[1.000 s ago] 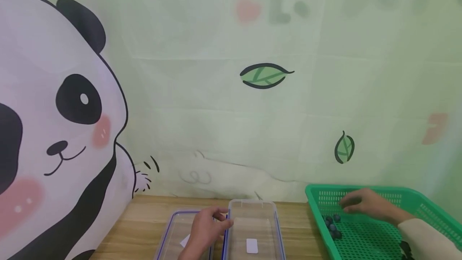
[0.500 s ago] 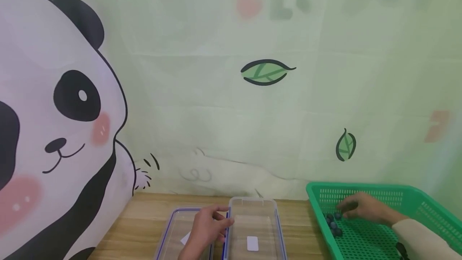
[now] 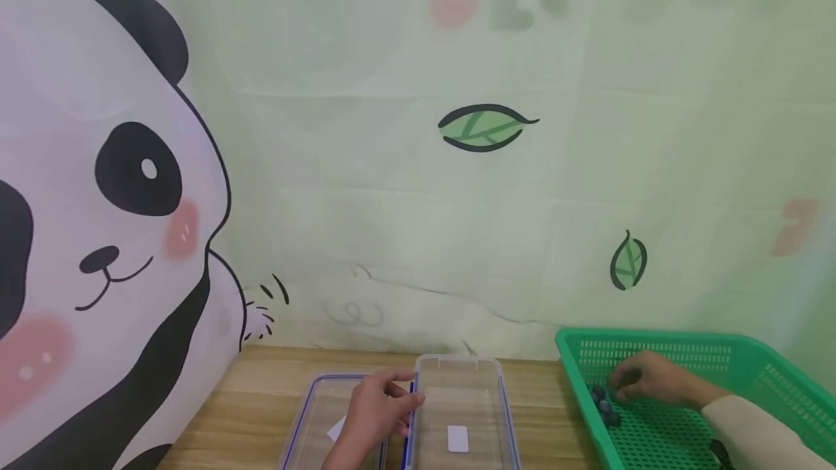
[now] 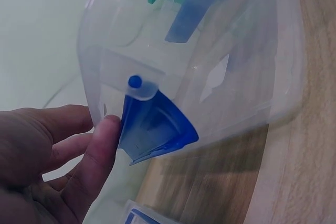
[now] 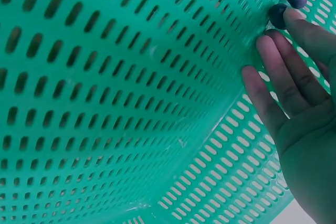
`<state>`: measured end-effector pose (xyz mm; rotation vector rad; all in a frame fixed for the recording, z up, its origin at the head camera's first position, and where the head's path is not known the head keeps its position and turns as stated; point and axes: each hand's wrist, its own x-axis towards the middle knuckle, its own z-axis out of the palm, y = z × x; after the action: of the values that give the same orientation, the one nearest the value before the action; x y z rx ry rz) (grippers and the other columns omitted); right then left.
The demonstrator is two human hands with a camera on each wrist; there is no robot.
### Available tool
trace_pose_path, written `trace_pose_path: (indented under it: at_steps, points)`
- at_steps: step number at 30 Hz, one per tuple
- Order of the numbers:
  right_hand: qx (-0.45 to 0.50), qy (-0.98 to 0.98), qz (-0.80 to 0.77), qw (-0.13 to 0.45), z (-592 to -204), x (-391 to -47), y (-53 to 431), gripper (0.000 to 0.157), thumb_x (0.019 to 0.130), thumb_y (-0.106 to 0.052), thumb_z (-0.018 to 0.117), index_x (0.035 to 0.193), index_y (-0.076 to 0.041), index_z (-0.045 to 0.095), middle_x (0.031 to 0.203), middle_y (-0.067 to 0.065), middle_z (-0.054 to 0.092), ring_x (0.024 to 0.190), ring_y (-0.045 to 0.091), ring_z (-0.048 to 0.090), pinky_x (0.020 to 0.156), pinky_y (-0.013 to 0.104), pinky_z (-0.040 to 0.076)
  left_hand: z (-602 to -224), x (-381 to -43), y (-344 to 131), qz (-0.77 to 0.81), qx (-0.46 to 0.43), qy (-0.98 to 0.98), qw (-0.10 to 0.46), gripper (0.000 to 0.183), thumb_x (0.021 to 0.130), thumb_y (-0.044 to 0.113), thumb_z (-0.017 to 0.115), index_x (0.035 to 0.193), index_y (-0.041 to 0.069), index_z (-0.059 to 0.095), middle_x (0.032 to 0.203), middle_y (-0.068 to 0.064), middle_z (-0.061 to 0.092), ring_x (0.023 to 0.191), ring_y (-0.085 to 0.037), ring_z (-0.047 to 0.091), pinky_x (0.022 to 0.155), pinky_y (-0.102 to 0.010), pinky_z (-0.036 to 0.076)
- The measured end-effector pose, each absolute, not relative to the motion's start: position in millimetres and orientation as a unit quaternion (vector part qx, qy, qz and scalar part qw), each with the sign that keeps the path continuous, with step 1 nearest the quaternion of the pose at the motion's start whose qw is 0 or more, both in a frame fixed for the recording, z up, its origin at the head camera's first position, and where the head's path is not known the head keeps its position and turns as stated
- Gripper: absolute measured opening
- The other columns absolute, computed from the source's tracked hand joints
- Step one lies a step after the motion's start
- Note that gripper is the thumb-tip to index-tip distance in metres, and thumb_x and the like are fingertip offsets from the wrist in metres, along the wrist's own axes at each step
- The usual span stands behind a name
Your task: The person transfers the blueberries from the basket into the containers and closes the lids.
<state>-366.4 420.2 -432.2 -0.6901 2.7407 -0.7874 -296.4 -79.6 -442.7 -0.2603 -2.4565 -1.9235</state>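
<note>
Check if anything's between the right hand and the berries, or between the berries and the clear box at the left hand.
Nothing visible separates the right hand from the berries; its thumb is right at the nearest one. Between the berries and the clear box, the basket's side wall stands.

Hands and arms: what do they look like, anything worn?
The left hand and right hand are both ungloved. The right sleeve is long, plain and pale cream; a small dark item by its lower edge is unclear. No left sleeve shows.
</note>
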Motion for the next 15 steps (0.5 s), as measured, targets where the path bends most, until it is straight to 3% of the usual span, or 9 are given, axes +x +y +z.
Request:
trace_pose_path:
  at_steps: [5, 8, 15]
  points:
    - [-0.219, 0.929, -0.276, 0.114, -449.7, -381.5, 433.5, 0.012, 0.091, -0.02, 0.083, 0.101, -0.014, 0.08, 0.097, -0.005, 0.075, 0.089, 0.009, 0.068, 0.074, 0.03, 0.061, -441.2, -295.5, -79.3, -0.618, -0.084, -0.781, 0.003, 0.043, 0.091, 0.001, 0.082, 0.131, -0.009, 0.068, 0.083, -0.009, 0.067, 0.058, -0.015, 0.066, 0.053, -0.036, 0.065]
    - [-0.228, 0.927, -0.277, 0.11, -448.7, -380.5, 433.3, 0.011, 0.091, -0.02, 0.082, 0.101, -0.014, 0.08, 0.097, -0.005, 0.074, 0.088, 0.009, 0.067, 0.073, 0.029, 0.061, -441.2, -295.2, -79.0, -0.619, -0.083, -0.781, 0.002, 0.043, 0.091, 0.001, 0.082, 0.131, -0.009, 0.067, 0.083, -0.009, 0.066, 0.059, -0.016, 0.066, 0.053, -0.035, 0.065]
    - [-0.222, 0.928, -0.297, 0.043, -404.5, -347.7, 400.0, 0.011, 0.095, -0.007, 0.077, 0.104, 0.0, 0.076, 0.099, 0.004, 0.075, 0.09, 0.02, 0.069, 0.074, 0.031, 0.062, -441.1, -295.2, -78.4, -0.618, -0.079, -0.782, 0.006, 0.043, 0.091, 0.001, 0.082, 0.13, -0.009, 0.068, 0.084, -0.009, 0.066, 0.058, -0.015, 0.067, 0.052, -0.034, 0.065]
